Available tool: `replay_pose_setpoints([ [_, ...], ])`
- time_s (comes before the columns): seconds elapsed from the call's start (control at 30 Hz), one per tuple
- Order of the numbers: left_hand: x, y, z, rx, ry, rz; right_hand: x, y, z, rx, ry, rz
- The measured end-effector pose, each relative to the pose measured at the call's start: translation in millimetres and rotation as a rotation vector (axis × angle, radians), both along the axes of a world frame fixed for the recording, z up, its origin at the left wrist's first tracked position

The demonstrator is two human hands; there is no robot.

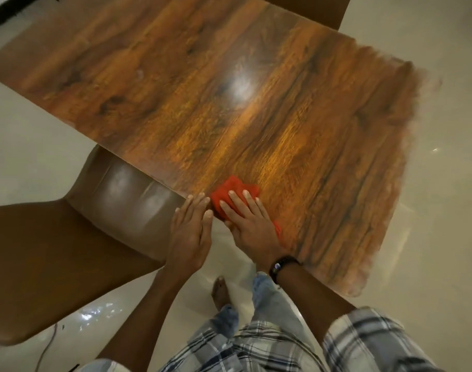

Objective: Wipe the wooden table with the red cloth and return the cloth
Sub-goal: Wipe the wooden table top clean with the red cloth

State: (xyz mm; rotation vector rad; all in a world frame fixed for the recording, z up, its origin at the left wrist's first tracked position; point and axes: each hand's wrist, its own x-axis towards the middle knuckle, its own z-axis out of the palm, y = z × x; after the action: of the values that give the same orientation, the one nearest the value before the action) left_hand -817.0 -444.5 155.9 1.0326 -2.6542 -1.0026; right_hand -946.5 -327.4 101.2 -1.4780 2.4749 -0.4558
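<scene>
Cloth (233, 197) is right under your right hand (249, 224), bunched at the near corner of the wooden table (229, 103), and that's the relation that matters now: the whole tabletop runs away from you, up and to the left along its long axis, with another stretch off to the right where the picture blurs. Your right hand lies flat and spread on the red fabric, fingers pointing away from you, pressing it to the wood rather than gripping it, with red showing past the fingertips and a sliver at the heel of the palm. Your left hand (192, 232) is released, palm down, fingers together, sitting just beside the cloth at the table's edge near the brown chair (55, 251); it holds nothing and looks to be steadying you. So the right hand is the one on the job, no contest. By my reading you're mid-wipe at the near corner, and the far end looks unreached from here; there's a pale smudge out toward the left half, though I can't tell whether it's dirt or glare. The next stroke wants to push forward along the grain, away from your body. Watch the edge: the cloth sits close to it, and a pull toward you could drag it off.
</scene>
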Motion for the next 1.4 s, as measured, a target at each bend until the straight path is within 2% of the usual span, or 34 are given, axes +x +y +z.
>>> replay_pose_setpoints([
  [0.13,-10,-8,9,-0.068,-0.05,-0.152,1,-38,2,-0.035,-0.047,0.019],
  [0.3,-35,-2,13,-0.094,-0.02,-0.304,3,8,2,-0.06,-0.014,-0.061],
  [0.47,-69,29,1,-0.057,0.008,-0.392,11,112,-7,-0.051,0.042,-0.361],
  [0.6,-95,54,-1,-0.013,0.005,-0.482,8,174,-6,-0.051,0.001,-0.607],
  [0.73,-117,63,-1,-0.028,-0.027,-0.593,-27,175,-1,-0.097,-0.064,-0.781],
  [0.97,-161,54,-14,-0.086,-0.063,-0.658,-146,160,-4,-0.117,-0.092,-1.009],
  [1.07,-187,50,-19,-0.097,-0.076,-0.691,-153,161,-3,-0.134,-0.098,-1.002],
  [1.27,-251,43,-30,-0.084,-0.009,-0.665,-80,186,-4,-0.153,-0.122,-0.951],
  [1.4,-313,34,-36,-0.058,0.02,-0.591,-119,187,-4,-0.144,-0.146,-0.936],
])
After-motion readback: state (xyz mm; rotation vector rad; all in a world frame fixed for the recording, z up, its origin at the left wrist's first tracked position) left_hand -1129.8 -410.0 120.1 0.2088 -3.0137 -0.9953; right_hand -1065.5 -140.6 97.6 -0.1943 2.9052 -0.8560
